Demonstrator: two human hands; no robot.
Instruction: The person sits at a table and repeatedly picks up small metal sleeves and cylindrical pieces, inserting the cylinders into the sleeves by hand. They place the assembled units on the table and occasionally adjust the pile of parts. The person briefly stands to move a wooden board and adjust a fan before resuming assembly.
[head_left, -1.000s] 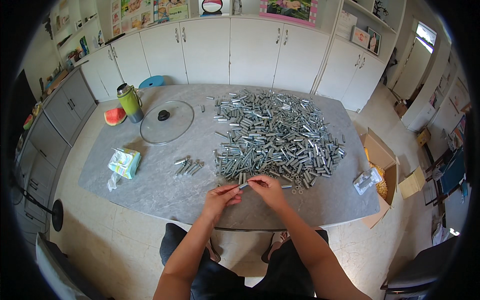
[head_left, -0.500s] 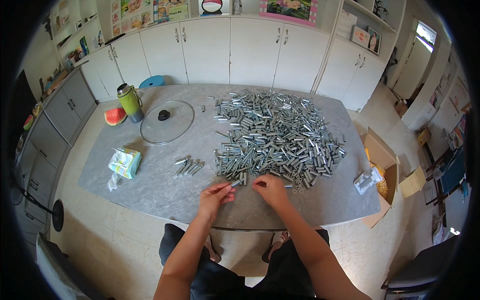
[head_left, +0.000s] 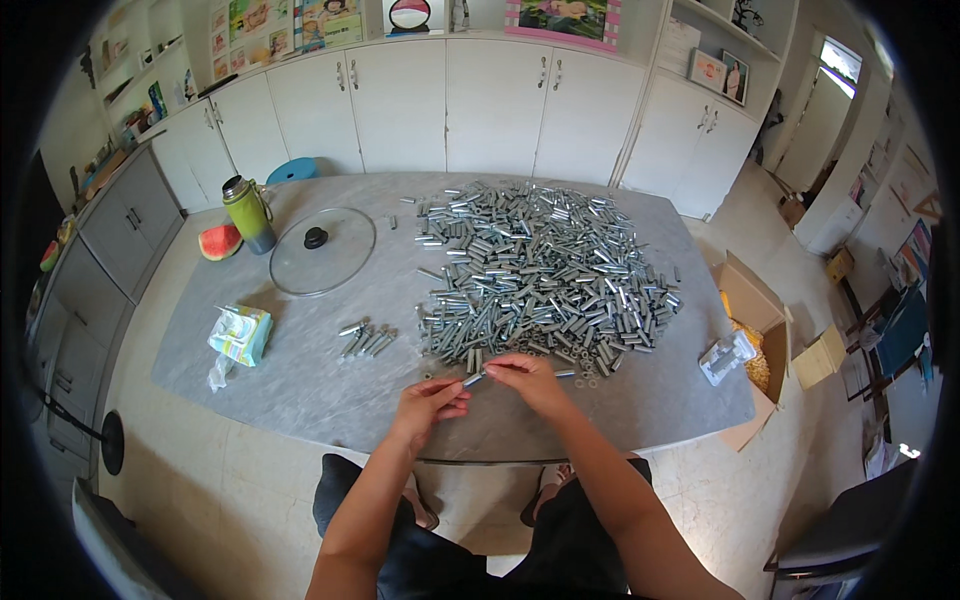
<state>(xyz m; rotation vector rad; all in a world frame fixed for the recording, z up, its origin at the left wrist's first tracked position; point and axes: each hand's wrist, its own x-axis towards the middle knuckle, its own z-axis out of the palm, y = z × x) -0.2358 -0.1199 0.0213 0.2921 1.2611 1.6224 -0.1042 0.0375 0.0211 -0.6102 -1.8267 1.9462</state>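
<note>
My left hand (head_left: pixel 428 407) is closed in a pinch on a short silvery metal sleeve (head_left: pixel 473 379), just above the table's near edge. Against the sleeve's right end are the fingertips of my right hand (head_left: pixel 528 380), pressed together. Whatever they pinch is too small to make out. Right beyond both hands lies a large pile of metal sleeves (head_left: pixel 545 265), with a few small washers (head_left: pixel 588 378) at its near edge. To the left, a small group of bolt-like metal pieces (head_left: pixel 368 339) lies apart from the pile.
On the grey table (head_left: pixel 300 395) are a glass lid (head_left: pixel 345 272), a green flask (head_left: pixel 248 215), a watermelon piece (head_left: pixel 219 242), a wipes pack (head_left: pixel 240 334) and a clear plastic package (head_left: pixel 727 356). An open cardboard box (head_left: pixel 752 292) stands beyond the right edge.
My right hand has moved left and now meets the right end of the sleeve in my left hand. The whole view has shifted slightly.
</note>
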